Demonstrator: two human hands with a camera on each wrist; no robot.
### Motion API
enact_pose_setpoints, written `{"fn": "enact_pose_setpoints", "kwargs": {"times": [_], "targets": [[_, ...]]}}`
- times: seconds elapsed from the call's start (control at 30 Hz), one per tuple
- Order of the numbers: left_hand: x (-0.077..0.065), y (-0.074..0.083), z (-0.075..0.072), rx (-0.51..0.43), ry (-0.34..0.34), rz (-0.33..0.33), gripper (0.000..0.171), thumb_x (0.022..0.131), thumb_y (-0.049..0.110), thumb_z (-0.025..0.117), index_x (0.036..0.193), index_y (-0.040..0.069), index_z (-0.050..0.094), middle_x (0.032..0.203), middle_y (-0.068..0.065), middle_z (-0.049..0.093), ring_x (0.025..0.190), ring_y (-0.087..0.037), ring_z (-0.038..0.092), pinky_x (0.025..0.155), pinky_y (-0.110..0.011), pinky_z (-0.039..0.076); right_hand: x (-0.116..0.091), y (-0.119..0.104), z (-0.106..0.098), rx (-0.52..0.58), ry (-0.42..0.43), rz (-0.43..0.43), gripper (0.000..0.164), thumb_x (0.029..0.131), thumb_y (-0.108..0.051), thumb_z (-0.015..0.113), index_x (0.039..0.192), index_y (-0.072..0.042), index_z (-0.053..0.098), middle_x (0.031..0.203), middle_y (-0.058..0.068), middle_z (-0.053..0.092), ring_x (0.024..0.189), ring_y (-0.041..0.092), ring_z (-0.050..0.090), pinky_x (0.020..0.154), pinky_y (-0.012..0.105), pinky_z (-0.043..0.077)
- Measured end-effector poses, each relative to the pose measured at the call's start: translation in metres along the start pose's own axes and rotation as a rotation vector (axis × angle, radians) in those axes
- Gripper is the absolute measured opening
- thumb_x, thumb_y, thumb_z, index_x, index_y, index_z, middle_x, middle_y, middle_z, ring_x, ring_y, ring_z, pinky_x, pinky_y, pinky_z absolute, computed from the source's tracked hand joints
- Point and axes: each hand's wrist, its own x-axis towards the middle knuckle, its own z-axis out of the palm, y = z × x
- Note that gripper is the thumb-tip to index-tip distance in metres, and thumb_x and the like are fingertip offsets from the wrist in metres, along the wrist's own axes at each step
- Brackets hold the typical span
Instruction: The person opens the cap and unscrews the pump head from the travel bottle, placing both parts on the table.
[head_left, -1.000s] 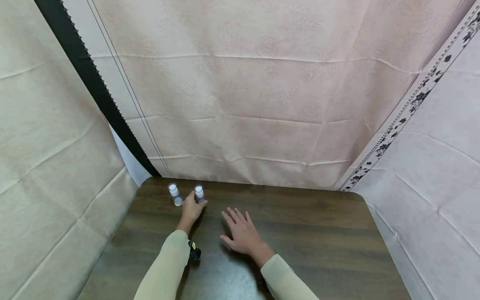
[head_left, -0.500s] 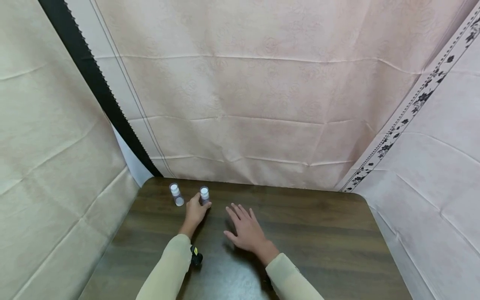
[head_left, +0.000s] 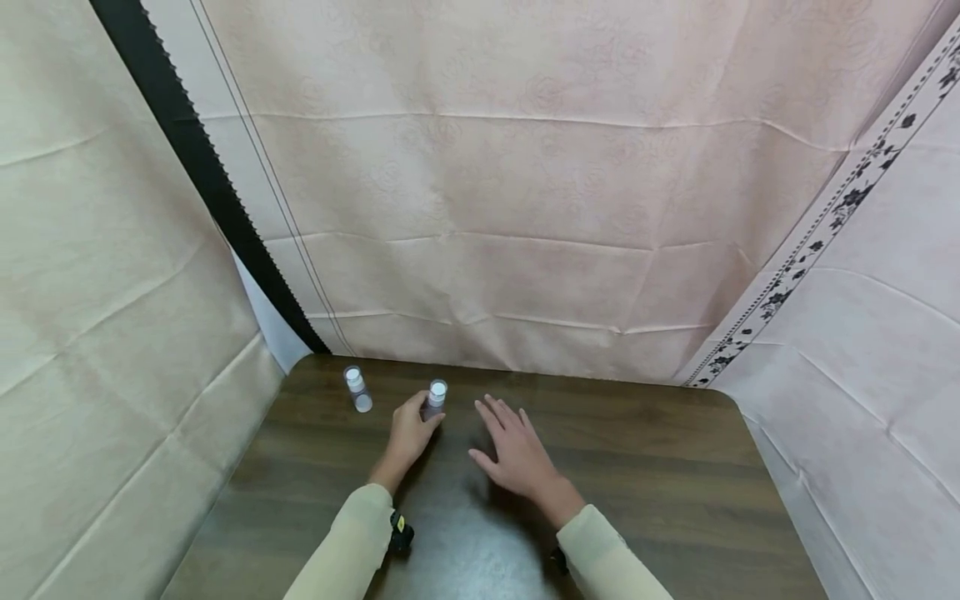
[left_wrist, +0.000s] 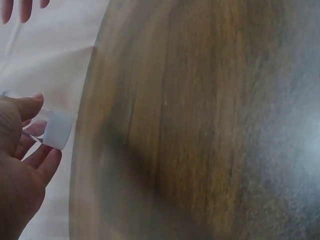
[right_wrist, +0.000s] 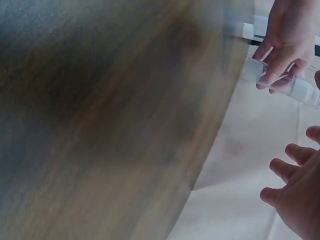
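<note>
Tabletop [head_left: 652, 483] right of hands [head_left: 517, 457] passable; uncradled bottle [head_left: 358, 390] obstructs far-left corner; cloth [head_left: 525, 208] bars back.

We record one table [head_left: 645, 467], brown wood-grain top, rounded far corners. On it, near the far left corner, we list one clear bottle [head_left: 358, 390], white-capped.

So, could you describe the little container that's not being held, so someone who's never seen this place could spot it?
Find the brown table, then its far left corner, where the black strip comes down. Just in from there is a small container with white at both ends. Its look-alike is held in the left-hand grip; this one sits farther left, untouched.
</note>
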Motion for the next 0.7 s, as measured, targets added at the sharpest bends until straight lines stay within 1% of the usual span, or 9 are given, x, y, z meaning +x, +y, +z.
{"fn": "enact_pose_setpoints", "kwargs": {"times": [0.13, 0.23, 0.43, 0.6, 0.7], "targets": [[-0.005, 0.009, 0.001, -0.002, 0.013, 0.07, 0.038, 0.085, 0.001, 0.083, 0.12, -0.002, 0.069, 0.115, -0.021, 0.073, 0.104, -0.036, 0.071, 0.089, -0.052, 0.057, -0.003, 0.004, -0.005, 0.05, 0.037, 0.002, 0.079, 0.102, -0.053, 0.057, 0.165, -0.017, 0.026, 0.169, 0.011, 0.03, 0.153, 0.034, 0.034, 0.118, 0.066, 0.03], [-0.008, 0.016, 0.001, 0.006, 0.02, 0.122, 0.038, 0.083, 0.0, 0.084, 0.119, -0.002, 0.07, 0.114, -0.021, 0.073, 0.103, -0.036, 0.071, 0.089, -0.052, 0.057, -0.006, 0.007, -0.009, 0.062, 0.06, 0.009, 0.079, 0.101, -0.052, 0.058, 0.164, -0.017, 0.027, 0.169, 0.011, 0.031, 0.153, 0.034, 0.035, 0.118, 0.066, 0.031], [-0.014, 0.028, 0.0, 0.063, -0.005, 0.2, 0.039, 0.081, 0.0, 0.086, 0.117, -0.001, 0.071, 0.109, -0.02, 0.072, 0.101, -0.037, 0.069, 0.087, -0.053, 0.057, -0.013, 0.015, -0.015, 0.105, 0.078, 0.043, 0.079, 0.101, -0.048, 0.061, 0.164, -0.015, 0.028, 0.168, 0.01, 0.032, 0.153, 0.032, 0.035, 0.119, 0.066, 0.03], [-0.015, 0.035, -0.002, 0.125, -0.058, 0.213, 0.039, 0.08, 0.003, 0.087, 0.116, 0.001, 0.072, 0.108, -0.016, 0.073, 0.1, -0.035, 0.067, 0.087, -0.051, 0.055, -0.018, 0.02, -0.018, 0.186, 0.076, 0.08, 0.077, 0.102, -0.049, 0.059, 0.164, -0.014, 0.028, 0.169, 0.01, 0.032, 0.153, 0.029, 0.035, 0.12, 0.066, 0.029], [-0.016, 0.042, -0.004, 0.153, -0.09, 0.216, 0.039, 0.08, 0.004, 0.087, 0.116, 0.003, 0.072, 0.108, -0.014, 0.072, 0.1, -0.033, 0.065, 0.086, -0.049, 0.055, -0.02, 0.021, -0.019, 0.261, 0.08, 0.107, 0.076, 0.102, -0.045, 0.06, 0.164, -0.014, 0.028, 0.169, 0.01, 0.031, 0.154, 0.03, 0.034, 0.121, 0.065, 0.028]]}}
